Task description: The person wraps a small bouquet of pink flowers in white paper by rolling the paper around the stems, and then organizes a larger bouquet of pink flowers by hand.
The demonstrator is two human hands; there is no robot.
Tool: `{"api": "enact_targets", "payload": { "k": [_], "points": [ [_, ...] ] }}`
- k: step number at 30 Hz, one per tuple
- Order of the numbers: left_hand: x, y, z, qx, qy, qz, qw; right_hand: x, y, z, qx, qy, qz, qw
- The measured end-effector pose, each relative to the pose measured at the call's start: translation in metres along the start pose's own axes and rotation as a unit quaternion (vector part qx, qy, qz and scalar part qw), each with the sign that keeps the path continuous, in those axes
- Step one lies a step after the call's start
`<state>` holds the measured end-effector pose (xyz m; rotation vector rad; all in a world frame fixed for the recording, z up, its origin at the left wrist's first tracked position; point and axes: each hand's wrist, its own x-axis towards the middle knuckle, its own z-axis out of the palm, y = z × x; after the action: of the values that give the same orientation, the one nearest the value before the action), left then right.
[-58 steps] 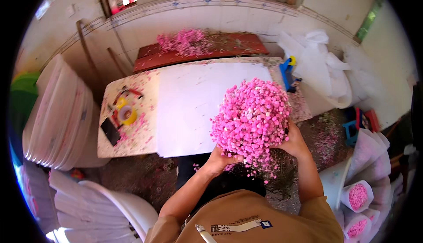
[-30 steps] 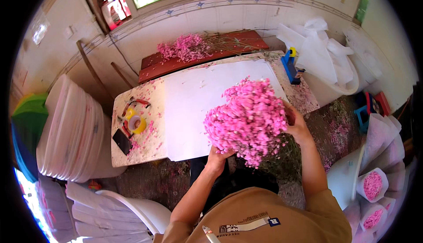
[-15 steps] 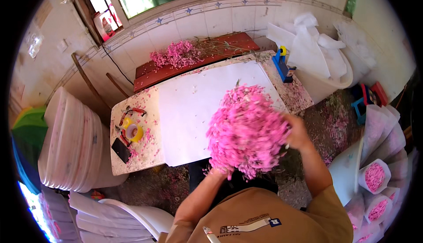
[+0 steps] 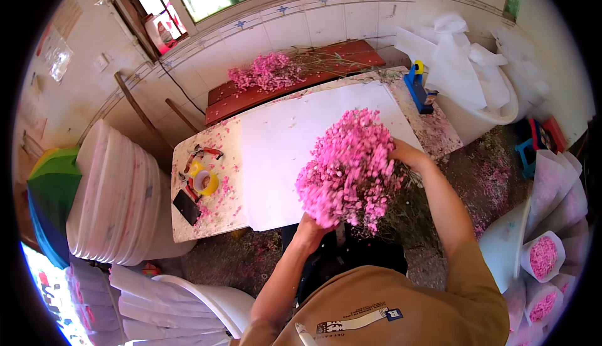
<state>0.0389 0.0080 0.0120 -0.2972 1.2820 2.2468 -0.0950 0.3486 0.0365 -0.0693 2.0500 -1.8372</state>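
While both hands are on the bunch [image 4: 345,164] of pink flowers, it occupies the centre of the frame, overlapping the lower right part of the white paper [image 4: 276,164] on the desk [image 4: 224,220]. The chief relation is that the bunch lies between the hands: up and to the right of the left hand [image 4: 313,232], to the left of the right hand [image 4: 409,155]. The long axis of the blossom mass runs steeply, its top leaning toward the upper right and its lower end toward the left hand. Neither hand is the nearer, since each touches the bunch. The left appears to grasp it from beneath at the lower left; the right is set against its right flank, but whether those fingers are closed or merely laid in cannot be told. Blossoms cover the fingertips of both hands, and the flower edges are blurred. Green stalks [image 4: 409,215] show below the right forearm; whether they belong to the bunch or lie on the floor is uncertain. Contact between bunch and paper cannot be judged from above. At the lower right, wrapped flowers [image 4: 543,257] are partly cut off by the dark rim.
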Motion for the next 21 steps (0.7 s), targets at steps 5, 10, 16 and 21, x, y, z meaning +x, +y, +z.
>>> {"api": "enact_targets", "payload": {
  "k": [5, 10, 16, 21],
  "points": [
    [0.028, -0.033, -0.006, -0.025, -0.084, 0.024, 0.996, -0.049, -0.012, 0.051, -0.326, 0.009, -0.158, 0.932],
    [0.016, -0.082, -0.01, 0.33, -0.219, 0.154, 0.905, -0.125, 0.004, 0.025, -0.171, -0.015, -0.116, 0.978],
    [0.02, -0.06, -0.007, 0.555, -0.16, 0.135, 0.805, -0.175, 0.096, 0.034, 0.071, 0.056, -0.101, 0.991],
    [0.008, 0.026, 0.034, 0.56, 0.026, 0.352, 0.749, -0.187, 0.113, 0.051, 0.023, 0.1, -0.112, 0.988]
  ]
}}
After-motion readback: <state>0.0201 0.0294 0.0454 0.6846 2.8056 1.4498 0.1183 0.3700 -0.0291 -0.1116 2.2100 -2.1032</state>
